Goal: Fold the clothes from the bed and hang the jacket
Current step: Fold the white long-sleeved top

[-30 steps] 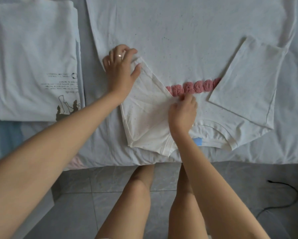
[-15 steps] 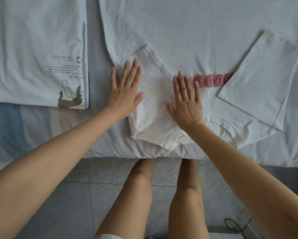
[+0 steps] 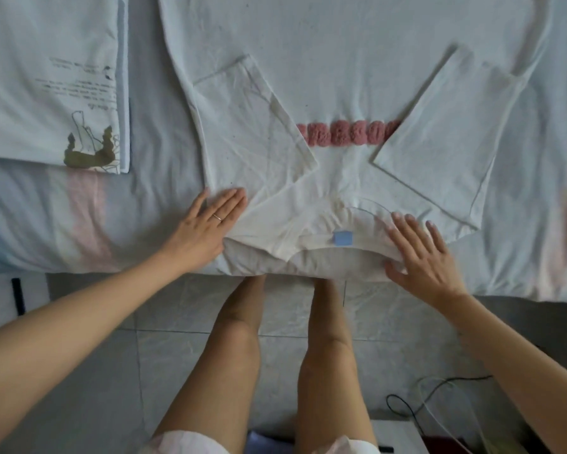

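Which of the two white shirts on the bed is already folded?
The printed shirt at the left: it is a folded rectangle. The shirt with pink trim lies spread, only its sleeves turned in.

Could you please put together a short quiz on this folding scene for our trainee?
1. True or false: both sleeves of the white T-shirt are folded in over its body.
2. The blue label sits at: A the collar, B a sleeve, C the hem.
3. Fill in: the folded printed shirt lies on the person's ____ side.
Key: 1 true; 2 A; 3 left.
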Action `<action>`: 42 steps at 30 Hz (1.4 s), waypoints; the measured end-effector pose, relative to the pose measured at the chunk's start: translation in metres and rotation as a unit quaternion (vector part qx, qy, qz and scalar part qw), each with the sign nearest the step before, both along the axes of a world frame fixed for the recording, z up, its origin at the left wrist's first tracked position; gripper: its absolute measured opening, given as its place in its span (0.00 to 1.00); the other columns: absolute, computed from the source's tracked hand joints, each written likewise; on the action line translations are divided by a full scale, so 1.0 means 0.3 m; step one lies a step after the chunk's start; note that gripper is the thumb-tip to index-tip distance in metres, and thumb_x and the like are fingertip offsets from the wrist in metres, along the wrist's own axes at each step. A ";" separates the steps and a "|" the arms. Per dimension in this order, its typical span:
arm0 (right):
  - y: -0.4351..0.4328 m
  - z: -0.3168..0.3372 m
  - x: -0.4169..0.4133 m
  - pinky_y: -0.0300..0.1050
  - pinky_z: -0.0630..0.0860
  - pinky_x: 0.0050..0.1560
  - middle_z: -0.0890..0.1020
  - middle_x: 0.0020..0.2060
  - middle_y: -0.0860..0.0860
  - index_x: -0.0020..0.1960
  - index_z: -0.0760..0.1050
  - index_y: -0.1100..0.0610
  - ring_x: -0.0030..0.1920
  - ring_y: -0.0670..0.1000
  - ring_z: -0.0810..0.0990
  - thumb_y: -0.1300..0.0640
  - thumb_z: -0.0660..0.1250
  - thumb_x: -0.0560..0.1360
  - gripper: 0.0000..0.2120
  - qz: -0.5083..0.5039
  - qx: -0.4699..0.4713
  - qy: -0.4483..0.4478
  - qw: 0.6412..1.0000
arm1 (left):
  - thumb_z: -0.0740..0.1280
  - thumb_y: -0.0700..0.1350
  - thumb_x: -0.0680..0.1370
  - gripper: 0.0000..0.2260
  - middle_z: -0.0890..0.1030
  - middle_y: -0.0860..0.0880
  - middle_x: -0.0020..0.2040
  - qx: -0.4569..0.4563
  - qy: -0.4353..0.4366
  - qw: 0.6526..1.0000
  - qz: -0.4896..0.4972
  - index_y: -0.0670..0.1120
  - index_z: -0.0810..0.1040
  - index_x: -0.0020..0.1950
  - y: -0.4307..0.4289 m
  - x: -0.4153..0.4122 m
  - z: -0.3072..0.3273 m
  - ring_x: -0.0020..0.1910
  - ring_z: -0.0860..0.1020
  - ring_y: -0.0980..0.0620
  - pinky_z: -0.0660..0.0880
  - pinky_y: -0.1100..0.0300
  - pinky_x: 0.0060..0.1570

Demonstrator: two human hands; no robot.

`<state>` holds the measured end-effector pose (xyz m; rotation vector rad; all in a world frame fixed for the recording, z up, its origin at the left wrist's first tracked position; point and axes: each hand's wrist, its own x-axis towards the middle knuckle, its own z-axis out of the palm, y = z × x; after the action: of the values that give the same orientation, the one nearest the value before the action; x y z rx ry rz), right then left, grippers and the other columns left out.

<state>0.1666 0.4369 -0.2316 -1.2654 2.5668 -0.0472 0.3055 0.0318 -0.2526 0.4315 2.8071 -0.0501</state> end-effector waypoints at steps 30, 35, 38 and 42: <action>-0.016 0.260 -0.251 0.41 0.65 0.32 0.72 0.31 0.51 0.37 0.75 0.55 0.35 0.53 0.71 0.72 0.52 0.70 0.18 -0.071 0.365 -0.421 0.827 | 0.56 0.28 0.69 0.11 0.65 0.47 0.32 0.000 -0.613 0.787 0.061 0.43 0.63 0.34 0.214 -0.392 0.318 0.29 0.61 0.52 0.58 0.65 0.24; -0.029 0.258 -0.131 0.36 0.63 0.32 0.70 0.34 0.47 0.39 0.67 0.54 0.33 0.45 0.66 0.71 0.51 0.74 0.15 0.024 0.486 -0.484 0.727 | 0.58 0.28 0.67 0.09 0.65 0.47 0.35 0.036 -0.724 0.682 0.100 0.42 0.66 0.36 0.262 -0.229 0.294 0.33 0.61 0.52 0.58 0.62 0.31; -0.001 0.271 -0.191 0.38 0.64 0.34 0.73 0.37 0.50 0.44 0.69 0.57 0.35 0.47 0.68 0.70 0.53 0.72 0.11 -0.043 0.463 -0.502 0.730 | 0.61 0.33 0.60 0.06 0.69 0.47 0.30 0.187 -0.703 0.631 0.270 0.44 0.70 0.29 0.170 -0.213 0.327 0.27 0.66 0.53 0.60 0.63 0.25; 0.005 0.306 -0.430 0.39 0.63 0.31 0.71 0.28 0.52 0.34 0.71 0.60 0.30 0.48 0.67 0.67 0.61 0.66 0.05 -0.292 0.217 -0.485 0.795 | 0.63 0.29 0.65 0.13 0.82 0.50 0.31 0.392 -0.483 0.581 0.525 0.44 0.83 0.36 -0.028 -0.316 0.361 0.28 0.79 0.56 0.73 0.68 0.27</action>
<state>0.0377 0.4384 -0.1397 -0.1168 1.7623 -0.1677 0.2107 0.0234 -0.1443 -0.8639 1.3984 1.2631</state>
